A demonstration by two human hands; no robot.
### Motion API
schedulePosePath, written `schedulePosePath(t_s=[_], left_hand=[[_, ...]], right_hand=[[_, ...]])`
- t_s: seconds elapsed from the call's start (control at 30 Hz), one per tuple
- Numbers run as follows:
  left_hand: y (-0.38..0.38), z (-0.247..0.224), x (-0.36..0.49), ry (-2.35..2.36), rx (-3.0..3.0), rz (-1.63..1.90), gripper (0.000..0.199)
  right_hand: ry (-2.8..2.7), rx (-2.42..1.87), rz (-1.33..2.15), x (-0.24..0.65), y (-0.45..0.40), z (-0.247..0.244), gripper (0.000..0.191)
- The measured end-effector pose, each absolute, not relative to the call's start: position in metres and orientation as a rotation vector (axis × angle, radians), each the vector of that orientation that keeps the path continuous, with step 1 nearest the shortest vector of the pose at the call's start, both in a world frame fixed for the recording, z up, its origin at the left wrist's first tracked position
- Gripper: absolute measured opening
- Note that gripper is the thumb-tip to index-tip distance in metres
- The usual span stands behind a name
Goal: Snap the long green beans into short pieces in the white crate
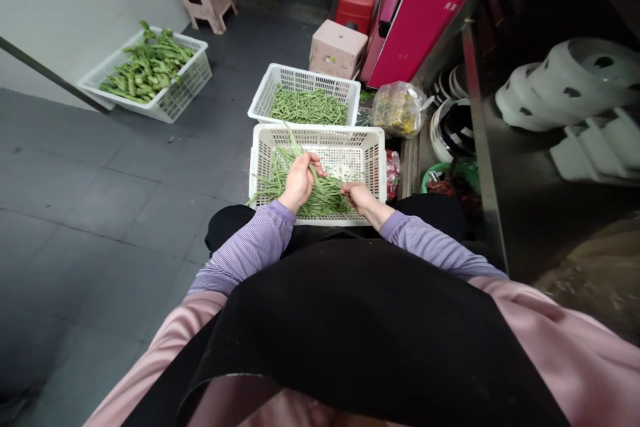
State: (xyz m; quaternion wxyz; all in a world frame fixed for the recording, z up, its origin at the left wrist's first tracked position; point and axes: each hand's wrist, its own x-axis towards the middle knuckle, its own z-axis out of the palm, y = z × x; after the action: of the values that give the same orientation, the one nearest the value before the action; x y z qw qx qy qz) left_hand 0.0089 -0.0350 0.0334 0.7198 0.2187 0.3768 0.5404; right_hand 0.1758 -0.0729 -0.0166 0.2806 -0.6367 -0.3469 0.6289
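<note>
Long green beans [325,199] lie in the near white plastic basket [376,160], in front of my lap. Over the basket's left half, my left hand [301,179] is closed around one or more long beans, whose ends stick up past the thumb. My right hand [361,197] is at the basket's right side, with its fingers pinched at the tips of some beans. Just what the right fingertips hold is too small to make out. Behind it stands a second white basket [260,95] with short pieces of green bean [310,107].
At the left stands a white basket [193,77] of thick green stalks [147,73]. Pink stools [337,48] and a red bin [356,3] stand farther back. A clear bag [399,110] and a steel shelf [483,140] with stacked white dishes [575,90] are on the right.
</note>
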Motion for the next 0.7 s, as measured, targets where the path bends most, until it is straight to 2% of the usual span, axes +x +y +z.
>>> schedulePosePath(t_s=[0.13,0.27,0.4,0.5,0.7], left_hand=[[-0.039,0.03,0.01,0.842,0.54,1.088,0.035],[-0.042,0.018,0.016,0.929,0.579,0.98,0.033],[-0.039,0.012,0.015,0.89,0.591,0.91,0.03],[-0.029,0.013,0.006,1.033,0.597,1.001,0.022],[-0.031,0.028,-0.001,1.219,0.9,1.175,0.023]], right_hand=[[-1.223,-2.014,1.494,0.189,-0.065,-0.018,0.038],[-1.162,-1.51,1.776,0.165,-0.06,0.007,0.044],[-0.906,-1.185,2.037,0.146,-0.065,0.025,0.027],[-0.909,-1.198,2.083,0.151,-0.072,0.028,0.023],[-0.832,-1.468,1.875,0.16,-0.071,0.017,0.035]])
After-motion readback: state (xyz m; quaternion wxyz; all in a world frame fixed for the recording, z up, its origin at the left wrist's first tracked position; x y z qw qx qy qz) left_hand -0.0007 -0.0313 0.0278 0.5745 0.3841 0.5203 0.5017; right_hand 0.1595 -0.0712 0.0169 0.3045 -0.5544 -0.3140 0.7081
